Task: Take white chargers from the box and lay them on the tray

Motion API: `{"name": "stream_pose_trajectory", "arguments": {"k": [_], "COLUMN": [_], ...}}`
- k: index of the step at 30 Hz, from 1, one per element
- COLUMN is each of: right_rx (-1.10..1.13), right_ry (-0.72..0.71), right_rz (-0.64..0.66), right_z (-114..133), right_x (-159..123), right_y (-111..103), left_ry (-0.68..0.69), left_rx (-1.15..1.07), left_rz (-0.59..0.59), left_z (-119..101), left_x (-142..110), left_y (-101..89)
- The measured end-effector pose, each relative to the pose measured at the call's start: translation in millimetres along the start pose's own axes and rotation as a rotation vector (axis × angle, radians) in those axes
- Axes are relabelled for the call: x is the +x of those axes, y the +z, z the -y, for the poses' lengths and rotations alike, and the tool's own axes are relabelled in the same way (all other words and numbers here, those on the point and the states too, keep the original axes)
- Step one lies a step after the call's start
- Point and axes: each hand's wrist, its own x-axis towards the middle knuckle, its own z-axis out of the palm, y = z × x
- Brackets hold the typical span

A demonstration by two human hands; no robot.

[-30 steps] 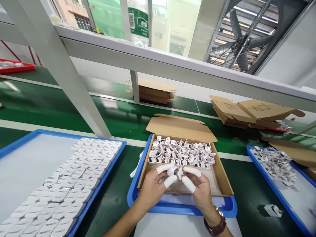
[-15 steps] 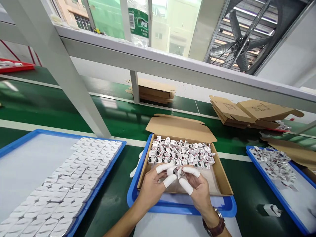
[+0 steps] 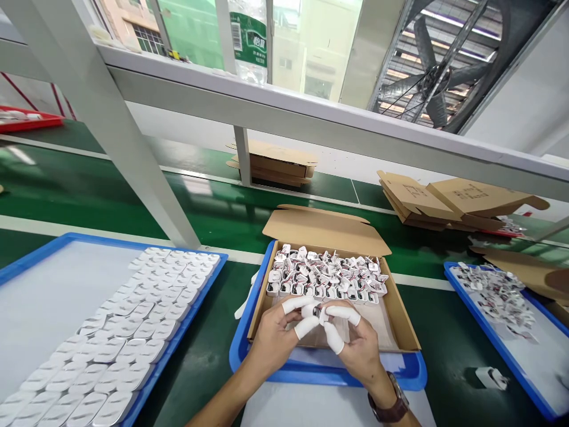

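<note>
Over the front part of an open cardboard box [image 3: 404, 323], both my hands work close together, white cots on the fingertips. My left hand [image 3: 276, 333] pinches a small white plastic housing [image 3: 307, 310], its dark opening facing right. In my right hand [image 3: 359, 347] is a small white plastic piece [image 3: 324, 315], held by thumb and fingers against or very near that opening; whether they touch I cannot tell. Behind the hands, rows of similar white housings [image 3: 329, 279] with wires and loose covers fill the back of the box.
Beneath the box lies a blue-rimmed tray [image 3: 324, 378]. Rows of flat white parts [image 3: 120, 332] cover much of the left tray [image 3: 178, 323]. Small wired parts [image 3: 498, 296] are heaped in the right tray [image 3: 498, 350]; beside it lies a single white housing [image 3: 490, 378]. A slanted post [image 3: 128, 148] stands behind.
My right hand has brought its white piece slightly closer to the housing's opening, thumb shifting left. My left hand stays nearly still.
</note>
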Motion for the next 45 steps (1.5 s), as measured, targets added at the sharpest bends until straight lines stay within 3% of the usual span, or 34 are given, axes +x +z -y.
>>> {"name": "stream_pose_trajectory", "arguments": {"k": [4, 7, 13, 21, 25, 32, 37, 45], "right_rx": [-0.114, -0.154, -0.094, -0.051, -0.037, 0.263, 0.245, 0.227], "right_ry": [-0.153, -0.190, -0.148, -0.075, -0.078, 0.169, 0.369, 0.321], "right_rz": [0.068, 0.112, 0.172, 0.142, 0.188, 0.197, 0.217, 0.234], "right_z": [2, 2, 2, 1, 3, -4, -16, -12], "right_x": [6, 7, 7, 1, 3, 3, -1, 2], "right_y": [-7, -10, -9, -6, -7, -11, -11, -15], "left_ry": [0.027, 0.033, -0.037, -0.050, -0.081, -0.016, 0.086, 0.086], "left_rx": [0.011, 0.003, -0.009, 0.012, 0.032, 0.058, 0.047, 0.020], "left_rz": [0.050, 0.082, 0.066, 0.133, 0.152, 0.131, 0.179, 0.235], "left_z": [2, 3, 3, -1, -6, -1, -9, -12], "left_x": [0, 0, 1, 2, 1, -3, -3, -2], "left_y": [-2.0, -2.7, -3.6, -5.5, -4.8, -5.6, -6.0, -7.5]}}
